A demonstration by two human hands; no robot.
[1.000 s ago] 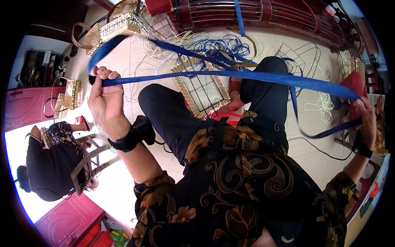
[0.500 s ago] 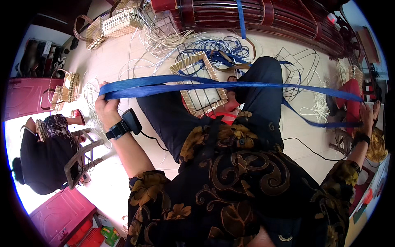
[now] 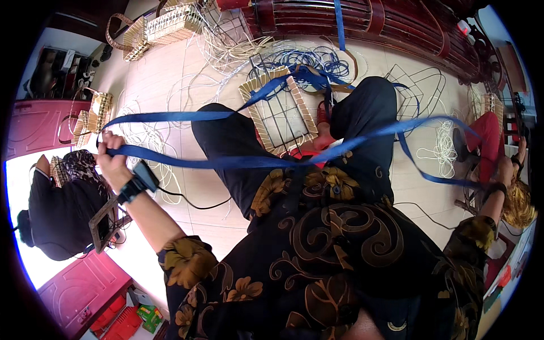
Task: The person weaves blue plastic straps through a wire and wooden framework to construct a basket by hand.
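Observation:
A long flat blue strap (image 3: 238, 163) stretches in front of my body from side to side. My left hand (image 3: 115, 161), out at the left, is closed round it where the strap doubles back. Far to the right, my right hand (image 3: 505, 170) is closed on the strap's other stretch; its fingers are small and partly dim there. Between my knees stands a half-covered basket (image 3: 309, 119) with a dark wire frame and pale woven strips along its rim. One length of the blue strap runs down toward it, and the loose strap pile (image 3: 323, 63) lies just beyond.
Pale cord bundles (image 3: 218, 51) and a bare wire frame (image 3: 416, 93) lie on the tiled floor. Finished baskets (image 3: 164, 28) stand at the far left. A dark red wooden bench (image 3: 340, 22) spans the back. Another person (image 3: 65, 209) sits at the left, one at the right.
My left hand has moved left and a little lower. The strap's two stretches have spread apart, the nearer one sagging toward my lap. My right hand has shifted slightly.

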